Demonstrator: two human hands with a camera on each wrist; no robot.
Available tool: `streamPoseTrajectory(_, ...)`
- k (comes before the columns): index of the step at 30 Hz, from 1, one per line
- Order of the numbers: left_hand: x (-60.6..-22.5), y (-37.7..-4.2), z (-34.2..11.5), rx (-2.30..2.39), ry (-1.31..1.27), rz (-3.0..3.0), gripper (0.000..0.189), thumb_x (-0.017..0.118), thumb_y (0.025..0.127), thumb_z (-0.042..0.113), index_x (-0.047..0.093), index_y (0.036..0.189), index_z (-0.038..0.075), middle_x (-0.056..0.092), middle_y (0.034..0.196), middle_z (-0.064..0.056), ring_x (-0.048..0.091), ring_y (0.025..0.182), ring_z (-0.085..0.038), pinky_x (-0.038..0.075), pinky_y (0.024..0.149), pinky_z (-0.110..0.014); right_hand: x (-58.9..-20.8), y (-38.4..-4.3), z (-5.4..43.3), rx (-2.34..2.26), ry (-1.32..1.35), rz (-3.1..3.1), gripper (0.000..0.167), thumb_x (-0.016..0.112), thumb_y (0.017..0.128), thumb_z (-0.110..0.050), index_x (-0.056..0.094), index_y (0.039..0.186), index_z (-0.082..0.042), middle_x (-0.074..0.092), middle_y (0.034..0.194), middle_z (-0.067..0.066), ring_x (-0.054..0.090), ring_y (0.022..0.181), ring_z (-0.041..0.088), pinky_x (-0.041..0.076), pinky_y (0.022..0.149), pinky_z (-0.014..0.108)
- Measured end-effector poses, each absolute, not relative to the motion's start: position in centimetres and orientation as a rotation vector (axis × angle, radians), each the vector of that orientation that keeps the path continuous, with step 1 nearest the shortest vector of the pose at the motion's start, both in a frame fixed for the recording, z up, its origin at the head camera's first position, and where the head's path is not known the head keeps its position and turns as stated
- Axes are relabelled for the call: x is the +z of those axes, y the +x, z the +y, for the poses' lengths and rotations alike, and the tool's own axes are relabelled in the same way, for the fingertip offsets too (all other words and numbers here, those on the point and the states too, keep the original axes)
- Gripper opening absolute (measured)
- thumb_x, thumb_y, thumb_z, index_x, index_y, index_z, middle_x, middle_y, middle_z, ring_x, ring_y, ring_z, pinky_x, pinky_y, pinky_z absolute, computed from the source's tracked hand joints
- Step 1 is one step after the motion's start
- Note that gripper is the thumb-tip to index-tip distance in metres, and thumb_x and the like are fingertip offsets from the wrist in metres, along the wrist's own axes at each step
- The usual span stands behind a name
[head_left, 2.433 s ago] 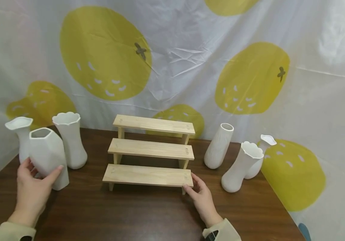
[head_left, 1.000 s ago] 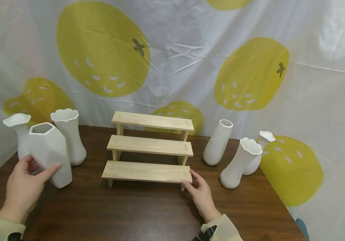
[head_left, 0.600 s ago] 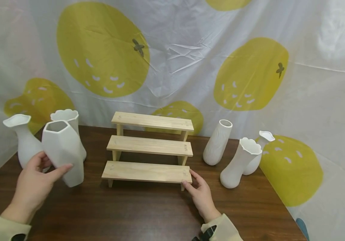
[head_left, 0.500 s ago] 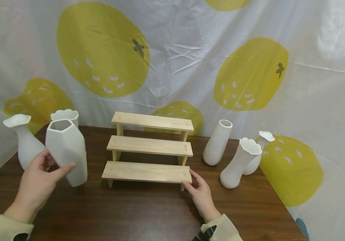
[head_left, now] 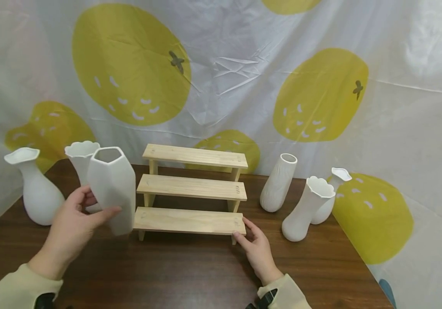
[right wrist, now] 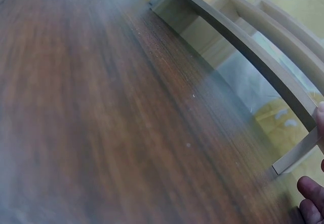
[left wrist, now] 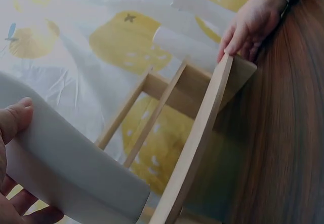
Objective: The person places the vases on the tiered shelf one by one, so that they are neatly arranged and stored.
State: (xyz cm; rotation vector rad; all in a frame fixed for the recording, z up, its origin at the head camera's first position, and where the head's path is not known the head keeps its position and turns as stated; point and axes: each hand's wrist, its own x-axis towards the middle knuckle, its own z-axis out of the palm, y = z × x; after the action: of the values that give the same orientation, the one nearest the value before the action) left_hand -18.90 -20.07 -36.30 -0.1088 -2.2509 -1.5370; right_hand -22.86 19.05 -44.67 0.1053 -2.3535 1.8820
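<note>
A white faceted vase (head_left: 112, 184) is gripped by my left hand (head_left: 72, 229), thumb in front and fingers on its left side. It is nearly upright, its lower part overlapping the left end of the bottom step in the head view. The left wrist view shows the vase's base (left wrist: 136, 203) beside that step. A three-step wooden stand (head_left: 190, 219) sits at the middle of the table. My right hand (head_left: 259, 251) pinches the right end of its bottom step; in the right wrist view the thumb (right wrist: 320, 120) touches the board and other fingertips lie lower.
On the left stand a flared-neck vase (head_left: 41, 195) and a scalloped-rim vase (head_left: 79, 161), partly hidden. To the right are a ribbed vase (head_left: 278, 184), another scalloped vase (head_left: 305, 212) and a flared one (head_left: 325, 210). A fruit-print curtain (head_left: 224, 77) hangs behind the dark table (head_left: 174, 274).
My left hand has carried the faceted vase rightward from among the left vases to the stand's left end. The flared vase there is now more exposed. My right hand stays at the step.
</note>
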Motion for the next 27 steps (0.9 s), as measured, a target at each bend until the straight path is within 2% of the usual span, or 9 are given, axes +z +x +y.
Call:
streamPoseTrajectory(3, -35.8, -19.1, -19.1, -1.527, -0.100, -2.305, 0.064, 0.082, 0.079, 0.023, 0.050, 0.131, 0.006, 0.062, 0.109, 0.001, 0.054, 0.099, -0.001, 0.044, 0.080, -0.020, -44.7, -22.9, 19.1, 1.882, 0.104, -2.355, 0.059, 0.069, 0.089, -0.010, 0.044, 0.140, 0.005, 0.060, 0.123, 0.025, 0.059, 0.110, 0.029, 0.046, 0.083, 0.021)
streamPoseTrajectory(6, -35.3, -19.4, -18.2, -1.534, -0.109, -2.345, 0.067, 0.082, 0.078, 0.030, 0.050, 0.133, 0.008, 0.060, 0.114, -0.008, 0.051, 0.102, -0.007, 0.039, 0.088, -0.034, -44.7, -22.9, 19.1, 1.877, 0.107, -2.357, 0.059, 0.069, 0.089, -0.011, 0.044, 0.140, 0.005, 0.060, 0.123, 0.025, 0.058, 0.110, 0.030, 0.046, 0.083, 0.021)
streamPoseTrajectory(9, -35.1, -19.7, -17.4, -1.557, -0.138, -2.350, 0.068, 0.082, 0.077, 0.032, 0.050, 0.133, 0.009, 0.058, 0.116, -0.011, 0.050, 0.105, -0.014, 0.037, 0.088, -0.041, -44.7, -22.9, 19.2, 1.880, 0.112, -2.358, 0.059, 0.069, 0.089, -0.012, 0.043, 0.140, 0.005, 0.059, 0.124, 0.025, 0.058, 0.111, 0.030, 0.046, 0.083, 0.020)
streamPoseTrajectory(17, -35.2, -20.6, -15.7, -1.664, -0.210, -2.332, 0.073, 0.083, 0.076, 0.032, 0.048, 0.134, 0.008, 0.055, 0.120, -0.014, 0.047, 0.111, -0.025, 0.034, 0.093, -0.049, -44.8, -22.9, 19.2, 1.899, 0.124, -2.348, 0.060, 0.069, 0.090, -0.012, 0.043, 0.140, 0.005, 0.056, 0.127, 0.027, 0.056, 0.114, 0.031, 0.045, 0.083, 0.018)
streamPoseTrajectory(27, -35.8, -22.1, -13.9, -1.712, -0.164, -2.368, 0.078, 0.084, 0.072, 0.042, 0.048, 0.134, 0.011, 0.055, 0.122, -0.011, 0.048, 0.112, -0.026, 0.036, 0.092, -0.046, -44.6, -22.9, 19.2, 1.873, 0.114, -2.367, 0.059, 0.069, 0.090, -0.013, 0.044, 0.140, 0.005, 0.058, 0.125, 0.026, 0.058, 0.112, 0.031, 0.046, 0.083, 0.020)
